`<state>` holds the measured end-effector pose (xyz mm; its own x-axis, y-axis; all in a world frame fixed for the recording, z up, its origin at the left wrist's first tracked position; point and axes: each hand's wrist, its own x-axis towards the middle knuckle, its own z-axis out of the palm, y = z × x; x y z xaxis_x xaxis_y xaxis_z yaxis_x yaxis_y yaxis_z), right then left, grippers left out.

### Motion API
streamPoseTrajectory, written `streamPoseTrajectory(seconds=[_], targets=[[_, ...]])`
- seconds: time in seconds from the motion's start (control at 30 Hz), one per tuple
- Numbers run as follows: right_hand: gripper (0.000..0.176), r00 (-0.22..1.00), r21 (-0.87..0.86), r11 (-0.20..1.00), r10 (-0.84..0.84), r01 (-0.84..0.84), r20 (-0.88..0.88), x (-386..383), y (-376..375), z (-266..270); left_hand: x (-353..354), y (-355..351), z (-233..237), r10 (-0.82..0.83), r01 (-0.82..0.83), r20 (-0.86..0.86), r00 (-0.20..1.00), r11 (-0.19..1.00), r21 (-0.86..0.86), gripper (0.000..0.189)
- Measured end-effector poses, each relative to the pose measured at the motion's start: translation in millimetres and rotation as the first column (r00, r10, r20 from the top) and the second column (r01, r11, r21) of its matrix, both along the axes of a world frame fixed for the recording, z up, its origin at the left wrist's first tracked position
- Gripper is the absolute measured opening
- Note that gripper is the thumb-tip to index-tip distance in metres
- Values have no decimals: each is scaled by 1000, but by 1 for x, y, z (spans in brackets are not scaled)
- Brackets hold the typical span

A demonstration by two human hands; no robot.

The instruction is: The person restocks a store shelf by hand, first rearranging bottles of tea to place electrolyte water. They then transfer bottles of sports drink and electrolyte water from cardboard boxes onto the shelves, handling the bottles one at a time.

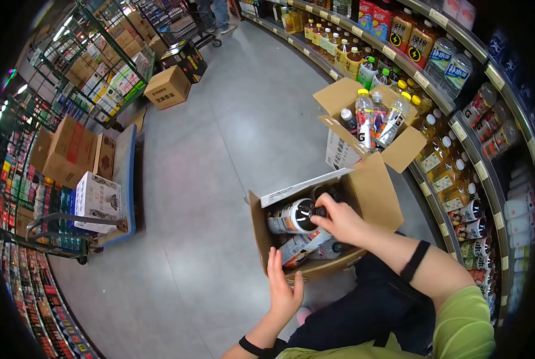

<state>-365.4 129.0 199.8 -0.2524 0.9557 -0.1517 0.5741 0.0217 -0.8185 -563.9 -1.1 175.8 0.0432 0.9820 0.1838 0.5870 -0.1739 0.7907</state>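
Note:
An open cardboard box stands before my knees with several bottles lying inside. My right hand reaches into it, fingers closed around the black cap of a bottle with a white label. That bottle lies tilted, its cap towards my palm. Beneath it rests a carton-like package with a white and orange print, beside a clear bottle. My left hand is at the box's near left corner, fingers stretched out and apart, holding nothing. Part of the box's inside is hidden by my right hand.
A second open box holds several upright drink bottles just beyond. Drink shelves curve along the right. On the left stand a blue flatbed trolley with cartons and a wire cage. A closed carton sits on the grey floor.

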Motion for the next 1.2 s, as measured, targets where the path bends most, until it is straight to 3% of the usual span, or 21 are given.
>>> streamPoseTrajectory(seconds=[0.03,0.13,0.17,0.23,0.27,0.4,0.5,0.53,0.57,0.63,0.7,0.8,0.83,0.9,0.93,1.0,1.1,1.13,1.17,1.2], targets=[[33,995,43,999,-30,26,90,8,8,-17,2,2,1,9,-9,18,1000,1000,1,63],[47,989,63,991,-125,120,77,41,24,-20,-4,2,8,-23,23,-8,1000,998,62,52],[39,987,74,989,-131,125,90,54,21,-18,-7,0,8,-34,34,-8,999,998,62,52],[30,993,89,994,-65,57,94,80,15,-12,-13,2,11,-10,23,-59,998,973,229,44],[30,992,90,993,-82,73,97,91,10,-6,-18,6,16,15,59,-233,972,950,307,47],[25,987,72,995,-74,64,141,120,-18,30,-13,19,19,129,-50,-198,972,932,360,53],[24,980,122,991,-74,52,183,145,-42,40,-2,34,20,149,-163,226,963,985,46,80],[24,978,163,986,-51,17,204,151,-50,43,-4,35,7,111,-94,400,910,994,-61,86],[24,976,173,984,-75,39,204,156,-60,49,-5,32,6,86,-72,402,912,996,-50,86],[22,968,187,982,-84,39,237,167,-79,61,-1,33,5,2,1,62,998,999,-49,84],[22,959,197,977,-131,82,252,175,-100,65,5,33,-7,-11,13,116,993,1000,-21,85],[21,938,215,977,-81,7,338,184,-129,75,9,35,0,92,-81,-187,978,995,63,87],[21,937,223,975,-93,16,337,188,-137,79,11,36,7,84,-72,-187,979,995,72,87],[21,930,240,970,-112,27,350,194,-156,87,16,39,27,105,-45,-485,868,990,134,88],[21,932,245,969,-118,32,344,197,-165,92,20,44,36,103,-40,-489,866,990,139,88],[21,922,290,954,-174,72,345,206,-183,101,25,51,52,65,-47,-692,719,998,44,91],[21,903,326,936,-251,134,348,218,-213,116,12,71,51,130,-145,-578,806,989,19,93],[21,903,333,932,-258,140,344,221,-223,121,-1,77,34,183,-109,-525,831,980,168,93],[21,893,341,921,-304,186,333,223,-235,125,-9,81,24,182,-103,-526,831,979,175,93],[21,880,349,908,-350,233,322,226,-246,128,-14,85,17,206,-259,-385,900,962,-90,85]])
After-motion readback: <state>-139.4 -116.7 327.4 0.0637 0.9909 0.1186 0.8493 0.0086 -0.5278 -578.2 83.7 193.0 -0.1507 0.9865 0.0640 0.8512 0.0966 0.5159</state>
